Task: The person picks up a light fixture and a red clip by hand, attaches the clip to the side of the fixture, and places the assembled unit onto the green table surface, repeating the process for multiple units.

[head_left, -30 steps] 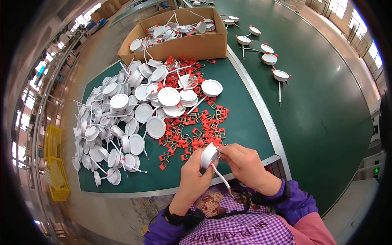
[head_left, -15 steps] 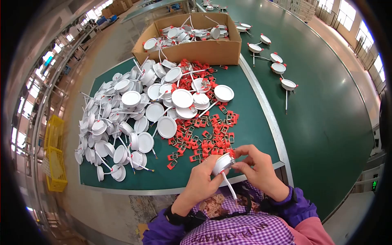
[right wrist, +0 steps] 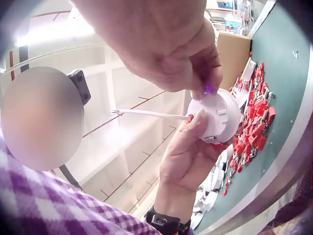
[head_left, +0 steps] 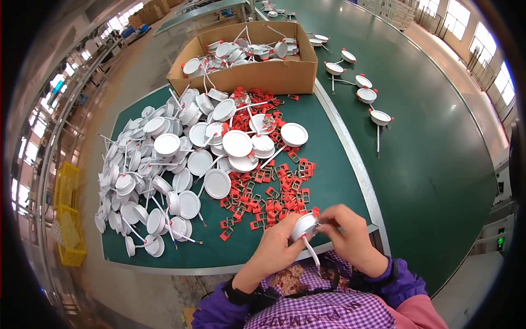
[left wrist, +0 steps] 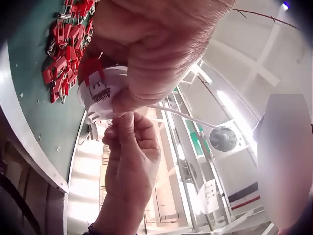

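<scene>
My left hand (head_left: pixel 276 248) grips a white round downlight (head_left: pixel 303 226) by its side, over the table's front edge. A white cable (head_left: pixel 311 252) hangs from the lamp towards me. In the left wrist view a red clip (left wrist: pixel 93 71) with a coiled metal spring (left wrist: pixel 101 94) sits on the lamp's side. My right hand (head_left: pixel 350 236) has thumb and forefinger pinched together at the lamp's right edge, on a small metal spring clip (head_left: pixel 320 223) that the fingertips mostly hide. Close beyond the lamp lie many loose red spring clips (head_left: pixel 285 186).
A heap of white downlights (head_left: pixel 148 170) covers the left of the green table (head_left: pixel 339 181). Behind it stands a cardboard box (head_left: pixel 263 77) full of lamps with red clips. Several clipped lamps (head_left: pixel 380 117) lie on the green conveyor (head_left: pixel 438 153) at right. Yellow crates (head_left: pixel 71 230) stand at left.
The lamp has shifted right with my left hand and tilted. My right fingers first drew apart at its edge, then closed into a pinch there, with the hand slightly farther right.
</scene>
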A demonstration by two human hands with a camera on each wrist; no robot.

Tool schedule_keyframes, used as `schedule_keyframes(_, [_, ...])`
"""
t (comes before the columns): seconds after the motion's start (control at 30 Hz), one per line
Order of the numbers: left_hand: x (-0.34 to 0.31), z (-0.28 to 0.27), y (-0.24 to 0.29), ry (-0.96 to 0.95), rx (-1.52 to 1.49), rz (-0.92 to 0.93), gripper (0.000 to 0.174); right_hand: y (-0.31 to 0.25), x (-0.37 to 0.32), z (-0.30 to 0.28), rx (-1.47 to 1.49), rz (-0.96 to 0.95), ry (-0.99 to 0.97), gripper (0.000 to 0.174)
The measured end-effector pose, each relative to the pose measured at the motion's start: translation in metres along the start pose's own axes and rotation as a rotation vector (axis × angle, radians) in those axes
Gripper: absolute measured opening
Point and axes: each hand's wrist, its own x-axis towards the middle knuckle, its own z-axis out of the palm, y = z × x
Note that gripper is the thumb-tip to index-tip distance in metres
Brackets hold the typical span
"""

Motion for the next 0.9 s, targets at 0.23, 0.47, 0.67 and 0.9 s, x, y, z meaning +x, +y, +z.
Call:
schedule_keyframes(0.23, [0.008,0.005,0.011,-0.087,0.025,-0.017,0.031,0.001,0.005,-0.023,0.505,0.52,-0.1,0.04])
schedule_keyframes(0.47, [0.043,0.017,0.008,-0.214,-0.145,-0.041,0.043,0.023,0.017,-0.053,0.54,0.576,-0.121,0.034])
schedule_keyframes(0.67, [0.146,-0.023,0.022,-0.051,0.678,0.267,0.059,0.088,0.036,-0.111,0.144,0.541,0.434,0.027])
schedule_keyframes(0.9, [0.204,-0.016,0.003,0.021,1.195,0.003,0.051,0.069,0.034,-0.044,0.079,0.303,0.067,0.011])
